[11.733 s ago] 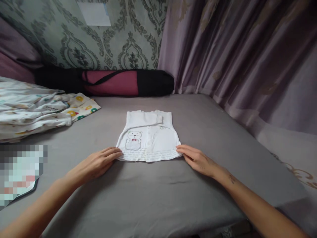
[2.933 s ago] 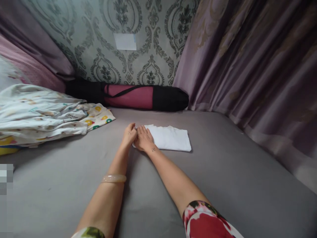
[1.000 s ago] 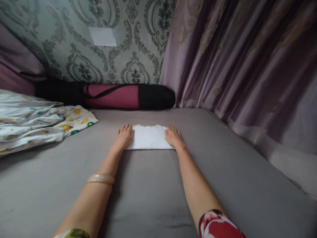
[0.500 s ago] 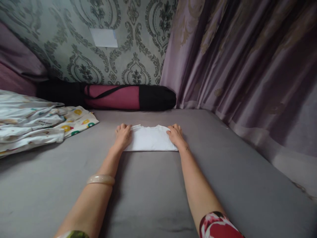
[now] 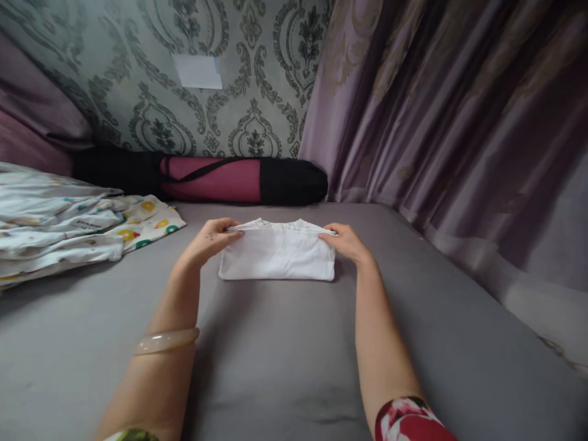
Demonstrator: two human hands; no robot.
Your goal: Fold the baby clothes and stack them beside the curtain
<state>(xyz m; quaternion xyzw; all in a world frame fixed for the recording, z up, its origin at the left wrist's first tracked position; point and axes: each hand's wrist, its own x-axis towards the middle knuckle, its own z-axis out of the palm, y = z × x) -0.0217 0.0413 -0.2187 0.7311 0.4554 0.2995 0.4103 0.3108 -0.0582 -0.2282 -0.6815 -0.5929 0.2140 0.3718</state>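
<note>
A small white folded garment [image 5: 278, 254] lies on the grey bed sheet [image 5: 275, 355] in the middle of the view. My left hand [image 5: 209, 237] pinches its far left corner and my right hand [image 5: 346, 241] pinches its far right corner. The far edge is lifted off the sheet and stands tilted toward me, while the near edge rests on the sheet. A pale bangle sits on my left wrist.
A heap of patterned white cloths [image 5: 68, 226] lies at the left. A rolled maroon mat in a black bag [image 5: 220, 179] rests along the patterned wall. Purple curtains [image 5: 450, 122] hang close on the right.
Both hands went from lying flat on the garment's sides to gripping its far corners, and the far edge has risen toward me.
</note>
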